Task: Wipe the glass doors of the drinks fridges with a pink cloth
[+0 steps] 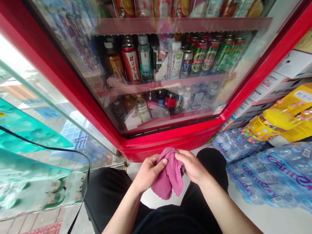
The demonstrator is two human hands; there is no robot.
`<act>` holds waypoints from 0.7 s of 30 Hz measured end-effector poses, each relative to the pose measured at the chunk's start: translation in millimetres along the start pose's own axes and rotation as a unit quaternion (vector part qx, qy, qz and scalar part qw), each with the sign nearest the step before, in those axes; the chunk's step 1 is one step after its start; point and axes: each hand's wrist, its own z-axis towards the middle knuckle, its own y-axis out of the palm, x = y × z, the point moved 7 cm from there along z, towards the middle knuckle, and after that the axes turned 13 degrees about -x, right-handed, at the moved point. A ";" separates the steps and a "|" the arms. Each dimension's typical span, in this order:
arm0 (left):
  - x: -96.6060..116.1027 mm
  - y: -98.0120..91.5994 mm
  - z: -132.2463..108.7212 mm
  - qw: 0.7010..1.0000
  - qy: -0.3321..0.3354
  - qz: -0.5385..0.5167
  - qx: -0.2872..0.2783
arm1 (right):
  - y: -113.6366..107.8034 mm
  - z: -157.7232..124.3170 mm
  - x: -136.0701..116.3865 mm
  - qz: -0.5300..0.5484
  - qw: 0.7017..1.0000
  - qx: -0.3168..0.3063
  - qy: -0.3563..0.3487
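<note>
Nearest the camera: black clothing (172,233) across lap and knees, with bare forearms (232,207) extending forward. Largest fixture ahead: red-framed glass-door drinks cooler (171,142), just beyond the knees, with shelves of bottles and cans behind the glass. Along the right side: shrink-wrapped packs of bottled water (287,183) on the floor, yellow printed boxes (297,112) beside them, and white cartons (289,71) beyond. Along the left side: glass panel (20,124) with teal shapes and glare across it.

Item under inspection: pink cloth (168,175), held above the lap, near the base of the cooler and apart from its door. Left hand (149,173) and right hand (192,166) close together, grip clamped on the cloth from both sides, fingers (159,163) closed over the upper fold, knuckles upward. Lower part of the cloth hanging free in loose folds below the hands. Recommended practice: even pressure from both hands, with the hanging folds kept off the floor and away from the cooler.
</note>
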 end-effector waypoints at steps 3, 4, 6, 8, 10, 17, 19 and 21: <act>-5.4 -5.9 0.9 1.000 -0.023 0.014 -0.010 | -21.1 -2.1 -18.1 -0.162 0.987 -0.003 0.015; -6.1 -8.7 0.8 0.999 -0.032 0.022 -0.018 | -28.9 -3.4 -25.0 -0.216 0.976 0.003 0.018; -5.4 -13.9 -0.3 0.996 -0.054 0.046 -0.045 | -41.1 -5.8 -37.2 -0.280 0.960 0.008 0.014; -2.4 -20.2 -2.0 0.991 -0.076 0.081 -0.072 | -47.9 -7.8 -45.4 -0.316 0.949 0.012 0.012; 0.5 -28.0 -3.2 0.984 -0.095 0.117 -0.091 | -49.0 -9.4 -51.4 -0.373 0.928 0.015 0.011; -1.4 -62.9 -7.2 0.972 -0.138 0.155 -0.112 | -49.8 -10.8 -54.9 -0.463 0.886 0.019 -0.007; 0.1 -72.3 -12.5 0.976 -0.131 0.134 -0.112 | -59.4 -10.9 -52.1 -0.431 0.902 0.039 -0.015; 3.7 -80.2 -19.2 0.982 -0.117 0.101 -0.112 | -70.3 -11.3 -47.4 -0.377 0.925 0.047 -0.016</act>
